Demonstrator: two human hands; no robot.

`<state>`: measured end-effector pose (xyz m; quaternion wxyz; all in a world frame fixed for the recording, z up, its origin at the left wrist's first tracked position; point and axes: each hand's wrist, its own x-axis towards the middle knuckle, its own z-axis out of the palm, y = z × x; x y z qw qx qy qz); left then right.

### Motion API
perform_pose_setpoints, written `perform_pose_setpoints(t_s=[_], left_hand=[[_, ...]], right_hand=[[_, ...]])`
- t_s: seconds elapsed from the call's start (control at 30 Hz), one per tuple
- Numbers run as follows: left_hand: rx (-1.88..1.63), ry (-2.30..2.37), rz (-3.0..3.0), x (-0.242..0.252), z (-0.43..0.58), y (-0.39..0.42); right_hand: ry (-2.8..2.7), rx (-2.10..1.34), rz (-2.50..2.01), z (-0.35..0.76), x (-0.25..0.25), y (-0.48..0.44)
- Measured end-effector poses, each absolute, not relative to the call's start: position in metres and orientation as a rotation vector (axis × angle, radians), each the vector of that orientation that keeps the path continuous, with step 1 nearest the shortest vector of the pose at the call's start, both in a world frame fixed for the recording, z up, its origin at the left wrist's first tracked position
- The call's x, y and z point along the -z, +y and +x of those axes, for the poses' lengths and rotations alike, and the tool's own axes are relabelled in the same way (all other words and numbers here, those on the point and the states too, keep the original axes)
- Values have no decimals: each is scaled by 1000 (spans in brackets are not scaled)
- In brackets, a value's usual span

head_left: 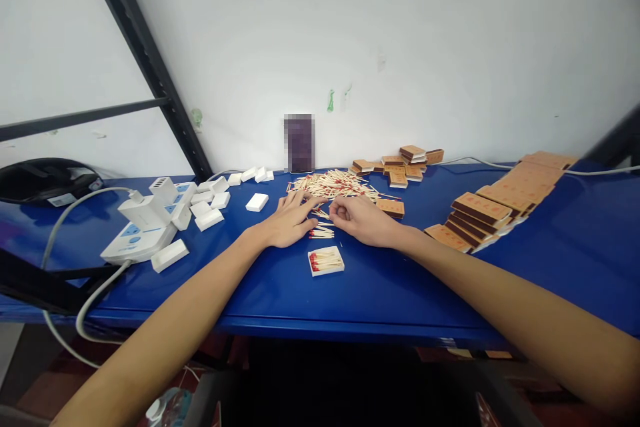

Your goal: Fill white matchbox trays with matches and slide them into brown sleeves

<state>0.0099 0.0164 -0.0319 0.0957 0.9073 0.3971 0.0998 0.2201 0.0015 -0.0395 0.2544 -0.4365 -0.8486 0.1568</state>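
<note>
Loose red-tipped matches [333, 183] lie in a wide pile on the blue table. At the pile's near left edge is my left hand [291, 219], palm down with fingers spread, holding nothing. My right hand [361, 219] is closed beside it, with curled fingers at the near side of the pile; whatever they hold is hidden or too small to name. Between and below the hands lies a small row of matches [323, 232]. Nearer the table's front edge sits a white matchbox tray [327, 261] with matches in it, heads to the left.
White empty trays [209, 219] and a power strip [140, 240] with chargers and cables stand left. Brown matchboxes [397, 177] sit behind the pile; one matchbox [390, 207] is beside my right hand. Overlapping rows of matchboxes [483, 208] cover the right. A dark pixelated object [301, 143] leans on the wall.
</note>
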Motion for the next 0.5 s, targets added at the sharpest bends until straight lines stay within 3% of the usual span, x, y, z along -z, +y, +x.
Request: perform_pose_setpoints(t_s=[0.5], left_hand=[[-340,1140,2688,32,9,17]], right_hand=[[-2387,-401,-1155,217,38,-1]])
